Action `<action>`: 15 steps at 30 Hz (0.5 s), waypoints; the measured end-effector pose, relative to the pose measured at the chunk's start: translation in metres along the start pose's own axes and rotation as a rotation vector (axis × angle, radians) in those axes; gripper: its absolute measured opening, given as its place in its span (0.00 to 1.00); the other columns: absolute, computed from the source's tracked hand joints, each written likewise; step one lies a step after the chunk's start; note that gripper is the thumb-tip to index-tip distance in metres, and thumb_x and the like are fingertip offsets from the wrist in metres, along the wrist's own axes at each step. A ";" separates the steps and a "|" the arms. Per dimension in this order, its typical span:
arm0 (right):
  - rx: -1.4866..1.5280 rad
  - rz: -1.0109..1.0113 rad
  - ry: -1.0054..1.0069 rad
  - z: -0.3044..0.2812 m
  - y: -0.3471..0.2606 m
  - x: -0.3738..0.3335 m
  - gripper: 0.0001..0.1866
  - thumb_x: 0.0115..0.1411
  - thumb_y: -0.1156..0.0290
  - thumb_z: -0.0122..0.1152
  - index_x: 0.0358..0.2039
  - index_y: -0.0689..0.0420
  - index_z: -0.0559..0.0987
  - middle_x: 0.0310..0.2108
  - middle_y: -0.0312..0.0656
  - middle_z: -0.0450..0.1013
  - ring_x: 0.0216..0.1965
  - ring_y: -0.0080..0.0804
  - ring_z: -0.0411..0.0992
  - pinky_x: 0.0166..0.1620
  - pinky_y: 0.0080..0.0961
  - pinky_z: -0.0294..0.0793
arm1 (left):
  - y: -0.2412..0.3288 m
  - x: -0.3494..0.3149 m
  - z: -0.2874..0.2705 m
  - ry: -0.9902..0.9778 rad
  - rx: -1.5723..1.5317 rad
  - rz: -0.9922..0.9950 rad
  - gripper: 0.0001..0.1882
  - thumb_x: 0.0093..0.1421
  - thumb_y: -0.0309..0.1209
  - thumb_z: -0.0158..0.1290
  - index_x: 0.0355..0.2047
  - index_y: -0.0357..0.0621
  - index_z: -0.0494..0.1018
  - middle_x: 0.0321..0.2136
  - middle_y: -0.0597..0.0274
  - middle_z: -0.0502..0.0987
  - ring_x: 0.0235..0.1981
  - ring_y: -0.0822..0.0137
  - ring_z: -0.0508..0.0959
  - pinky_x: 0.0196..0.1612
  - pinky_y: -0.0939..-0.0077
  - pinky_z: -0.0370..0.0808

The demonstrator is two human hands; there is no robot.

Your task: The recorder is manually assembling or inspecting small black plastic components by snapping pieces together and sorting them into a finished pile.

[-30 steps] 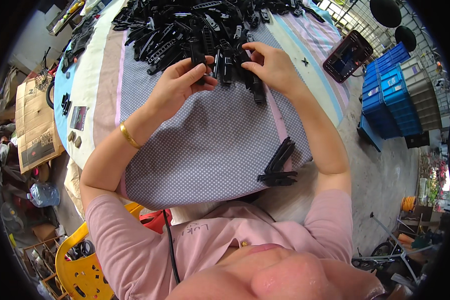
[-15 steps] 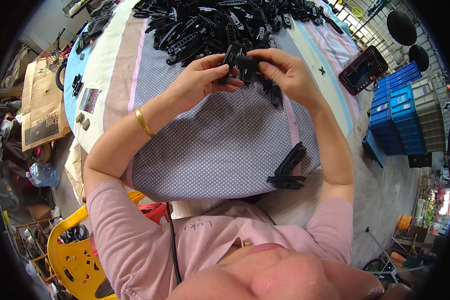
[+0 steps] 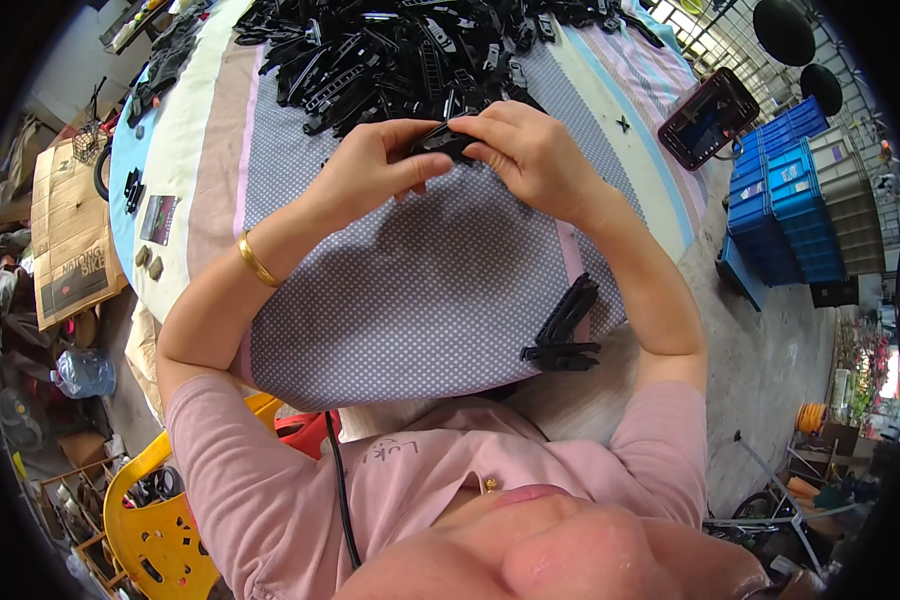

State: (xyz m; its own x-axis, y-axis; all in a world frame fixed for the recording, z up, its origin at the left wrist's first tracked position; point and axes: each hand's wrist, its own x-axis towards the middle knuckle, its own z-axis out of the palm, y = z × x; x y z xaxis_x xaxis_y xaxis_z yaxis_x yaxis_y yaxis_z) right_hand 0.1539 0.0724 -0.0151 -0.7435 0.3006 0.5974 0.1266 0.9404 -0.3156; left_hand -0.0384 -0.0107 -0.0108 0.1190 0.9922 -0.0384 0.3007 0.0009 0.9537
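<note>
Between both hands, close to the front of a heap of black plastic parts (image 3: 400,70), is a dark moulded plastic part (image 3: 446,145). My left hand (image 3: 370,170), with a gold bangle on its wrist, grips one end of it, the thumb stretched along the near side. Thumb and fingertips of my right hand (image 3: 530,160) pinch the other end from above. The fingers cover much of the part, so its full shape is hidden. Nearer to me, at the table's front right, a few similar black parts (image 3: 562,335) lie crossed on one another.
A patterned cloth (image 3: 390,320) covers the round table. A phone (image 3: 708,118) stands on a holder at the right, beside stacked blue crates (image 3: 770,215). A card (image 3: 158,219) and small stones (image 3: 150,262) lie at the left. A yellow chair (image 3: 160,530) stands lower left.
My hands have drawn closer together, and the right one has turned over the part. The part sits lower and flatter between them. The whole view has shifted slightly.
</note>
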 end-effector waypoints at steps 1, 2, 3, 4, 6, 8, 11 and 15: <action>-0.011 -0.012 0.000 0.000 -0.001 -0.001 0.13 0.54 0.73 0.57 0.41 0.59 0.76 0.30 0.42 0.71 0.30 0.36 0.71 0.33 0.26 0.72 | 0.002 0.000 0.001 -0.004 0.000 0.001 0.23 0.57 0.32 0.54 0.49 0.32 0.66 0.24 0.64 0.75 0.23 0.79 0.73 0.23 0.88 0.69; -0.022 -0.024 0.000 0.001 -0.002 -0.002 0.13 0.53 0.72 0.58 0.41 0.59 0.76 0.29 0.42 0.71 0.30 0.36 0.71 0.33 0.26 0.72 | 0.004 -0.001 0.001 0.010 0.073 -0.019 0.23 0.56 0.32 0.55 0.49 0.32 0.66 0.25 0.64 0.75 0.23 0.79 0.74 0.23 0.88 0.69; -0.023 -0.022 0.001 0.001 -0.002 -0.002 0.13 0.53 0.72 0.58 0.41 0.59 0.76 0.29 0.42 0.71 0.30 0.36 0.71 0.33 0.26 0.72 | 0.005 -0.001 0.001 0.024 0.146 -0.038 0.23 0.55 0.31 0.56 0.49 0.33 0.67 0.25 0.64 0.76 0.23 0.80 0.74 0.23 0.89 0.70; -0.028 -0.028 0.010 0.000 -0.003 -0.002 0.13 0.53 0.71 0.58 0.40 0.59 0.76 0.29 0.42 0.71 0.30 0.36 0.71 0.33 0.25 0.72 | 0.005 -0.002 0.002 0.023 0.147 -0.038 0.23 0.55 0.31 0.56 0.49 0.33 0.67 0.25 0.64 0.76 0.23 0.80 0.74 0.23 0.89 0.70; -0.034 -0.033 0.021 0.000 -0.004 -0.002 0.14 0.53 0.71 0.59 0.40 0.59 0.76 0.29 0.42 0.71 0.30 0.35 0.71 0.32 0.25 0.73 | 0.003 -0.003 0.004 0.058 0.104 0.041 0.22 0.55 0.30 0.56 0.48 0.34 0.67 0.25 0.64 0.76 0.23 0.80 0.74 0.23 0.89 0.70; -0.025 -0.042 0.014 0.000 -0.004 -0.002 0.15 0.51 0.69 0.61 0.40 0.59 0.77 0.29 0.42 0.71 0.30 0.35 0.71 0.32 0.25 0.73 | 0.000 -0.003 0.004 0.064 0.132 0.050 0.22 0.54 0.29 0.56 0.48 0.34 0.68 0.25 0.64 0.76 0.22 0.80 0.74 0.24 0.89 0.70; -0.039 -0.022 0.038 -0.002 -0.006 -0.002 0.21 0.47 0.66 0.65 0.42 0.58 0.75 0.30 0.41 0.71 0.32 0.37 0.71 0.36 0.27 0.72 | 0.000 -0.002 0.002 0.081 0.179 0.077 0.21 0.53 0.27 0.56 0.47 0.35 0.69 0.25 0.64 0.77 0.23 0.79 0.75 0.25 0.88 0.71; -0.140 -0.072 0.119 -0.003 -0.001 0.000 0.27 0.43 0.62 0.68 0.44 0.58 0.73 0.31 0.40 0.71 0.35 0.39 0.70 0.40 0.30 0.70 | -0.001 -0.003 0.001 0.072 0.362 0.182 0.20 0.50 0.23 0.56 0.46 0.35 0.70 0.27 0.60 0.78 0.24 0.75 0.77 0.27 0.84 0.73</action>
State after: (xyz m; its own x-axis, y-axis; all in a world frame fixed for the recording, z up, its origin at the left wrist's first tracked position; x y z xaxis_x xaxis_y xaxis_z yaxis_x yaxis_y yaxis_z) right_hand 0.1555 0.0718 -0.0122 -0.6718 0.2403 0.7006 0.1719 0.9707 -0.1682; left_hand -0.0382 -0.0137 -0.0121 0.1377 0.9784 0.1544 0.5958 -0.2064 0.7762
